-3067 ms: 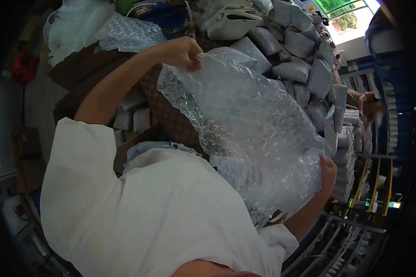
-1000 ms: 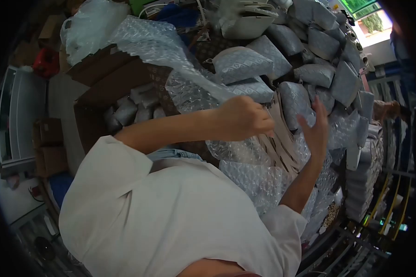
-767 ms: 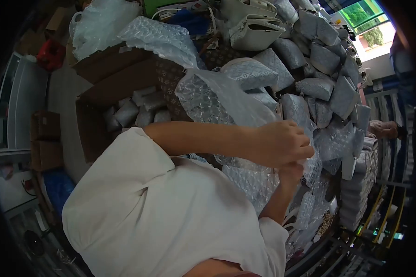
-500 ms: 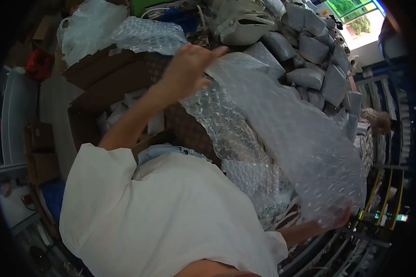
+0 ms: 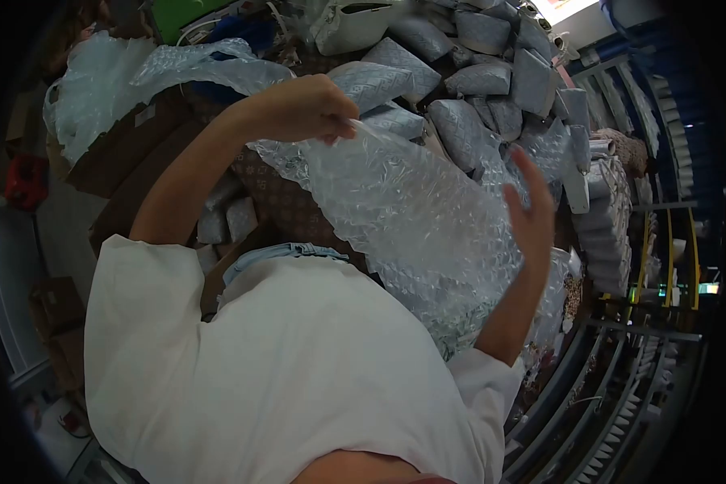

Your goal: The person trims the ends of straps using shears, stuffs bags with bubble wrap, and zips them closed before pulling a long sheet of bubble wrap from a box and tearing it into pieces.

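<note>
A large sheet of bubble wrap [image 5: 427, 210] spreads over the work surface in front of my body. My left hand [image 5: 310, 109] pinches its upper left corner between closed fingers. Over the right side of the sheet my right hand [image 5: 531, 206] is raised, fingers apart, holding nothing. Beyond the sheet lies a heap of grey wrapped bundles [image 5: 468, 81], with one patterned bundle [image 5: 371, 85] close behind my left hand.
An open cardboard box [image 5: 157, 141] with grey bundles inside stands at the left. Clear plastic wrap [image 5: 97, 93] hangs over its far edge. A red object [image 5: 27, 181] is at far left. Metal racks [image 5: 621, 379] line the right side.
My right hand has let go of the sheet and moved up and left, opening. My left hand has closed on the sheet's corner. The view has shifted to the right.
</note>
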Demonstrator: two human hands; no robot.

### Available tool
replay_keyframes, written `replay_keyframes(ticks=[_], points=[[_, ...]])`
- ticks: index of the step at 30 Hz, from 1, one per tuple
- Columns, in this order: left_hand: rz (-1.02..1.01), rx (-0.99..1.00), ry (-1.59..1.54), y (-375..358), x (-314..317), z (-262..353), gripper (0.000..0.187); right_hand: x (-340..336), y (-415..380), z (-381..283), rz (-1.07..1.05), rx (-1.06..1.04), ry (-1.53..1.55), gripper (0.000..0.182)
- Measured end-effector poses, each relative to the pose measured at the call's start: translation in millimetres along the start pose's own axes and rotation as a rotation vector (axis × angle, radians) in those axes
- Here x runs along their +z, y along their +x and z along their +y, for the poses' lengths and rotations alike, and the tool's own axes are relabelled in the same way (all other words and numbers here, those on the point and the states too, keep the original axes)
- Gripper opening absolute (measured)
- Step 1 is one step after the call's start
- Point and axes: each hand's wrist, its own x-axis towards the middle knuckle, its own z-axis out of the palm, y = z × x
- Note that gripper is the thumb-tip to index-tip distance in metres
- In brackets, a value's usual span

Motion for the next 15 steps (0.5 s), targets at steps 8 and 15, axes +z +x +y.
replay_keyframes(ticks=[8, 15], points=[[0.314, 0.285, 0.493, -32.0, 1.9, -4.3, 0.02, 77.4, 13.1, -32.2, -0.172, -0.04, 0.354, 0.027], [0.628, -0.118, 0.515, -118.2, -64.7, -55.9, 0.016, -46.6, -103.8, 183.3, 0.531, 0.644, 0.074, 0.029]])
